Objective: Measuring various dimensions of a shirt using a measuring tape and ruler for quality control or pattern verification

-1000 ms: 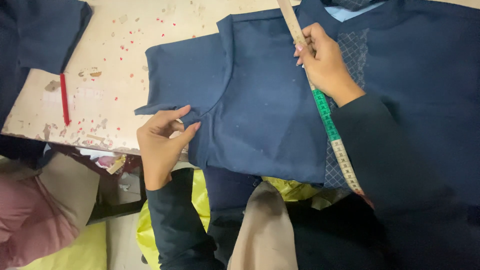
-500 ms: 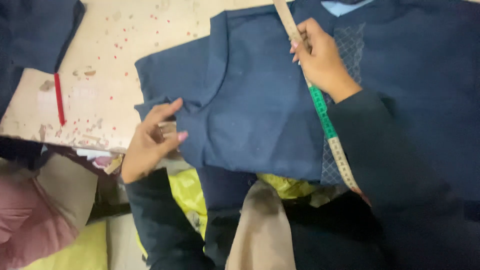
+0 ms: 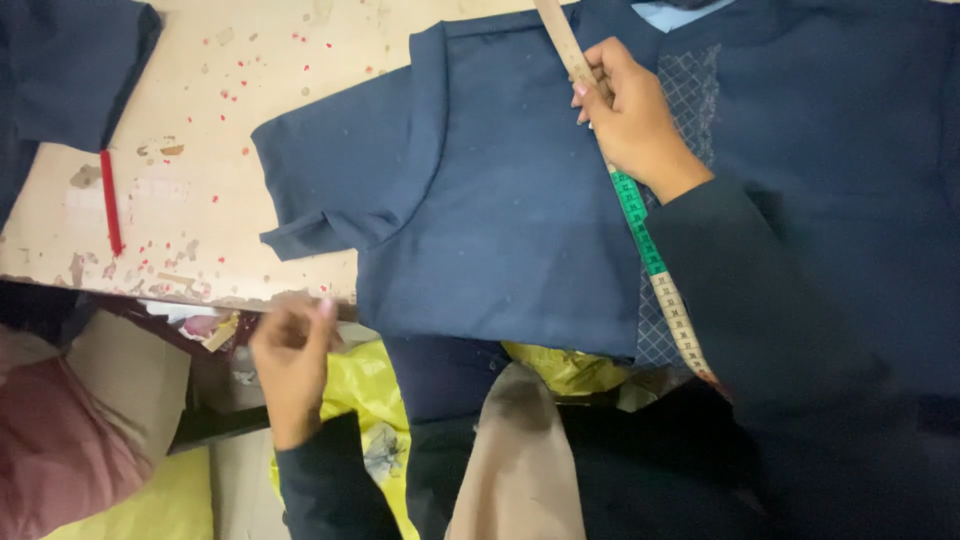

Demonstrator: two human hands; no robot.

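A dark navy garment (image 3: pixel 500 220) lies spread on a worn beige table (image 3: pixel 210 120), its short sleeve (image 3: pixel 340 180) pointing left. My right hand (image 3: pixel 630 120) presses a measuring tape (image 3: pixel 650 260) down on the garment's upper middle. The tape runs diagonally from the top edge down to the lower right, beige with a green stretch. My left hand (image 3: pixel 290 355) is off the cloth, below the table's front edge, blurred, fingers loosely curled with nothing seen in them.
A second dark cloth piece (image 3: pixel 70 70) lies at the table's top left. A red pencil-like stick (image 3: pixel 110 200) rests near the left edge. Yellow plastic (image 3: pixel 370 400), pink fabric (image 3: pixel 60 450) and tan cloth (image 3: pixel 520 460) sit below the table.
My left hand has let go of the sleeve hem and dropped below the table edge. The right hand keeps the tape pinned in the same place.
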